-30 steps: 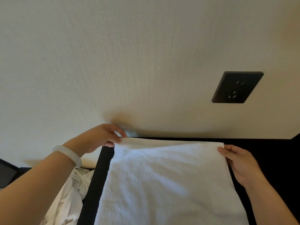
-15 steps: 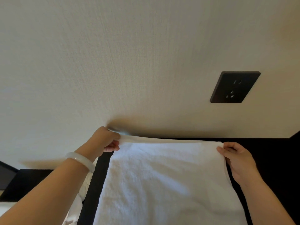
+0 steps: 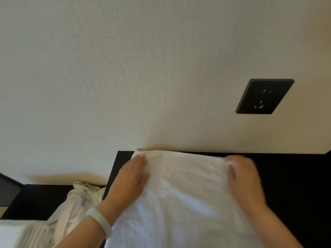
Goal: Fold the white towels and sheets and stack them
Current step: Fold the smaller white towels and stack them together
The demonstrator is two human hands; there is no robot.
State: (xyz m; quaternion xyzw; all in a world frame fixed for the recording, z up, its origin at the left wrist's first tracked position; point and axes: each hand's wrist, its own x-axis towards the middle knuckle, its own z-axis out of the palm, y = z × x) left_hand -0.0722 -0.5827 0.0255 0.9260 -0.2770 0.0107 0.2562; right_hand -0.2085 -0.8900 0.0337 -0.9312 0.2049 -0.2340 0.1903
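While the left hand (image 3: 132, 178) lies flat, fingers straight, on the far left corner of the thick white terry towel (image 3: 179, 197), the right hand (image 3: 241, 179), blurred, presses palm-down with fingers extended at the far right corner. This towel is spread on the black tabletop (image 3: 290, 176) against a cream wall. A crumpled white sheet (image 3: 77, 199) lies to its left.

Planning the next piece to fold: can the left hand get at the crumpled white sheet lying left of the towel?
Probably yes. The left hand rests flat on the towel, holding nothing, and the crumpled sheet lies just beside that forearm with nothing between them.
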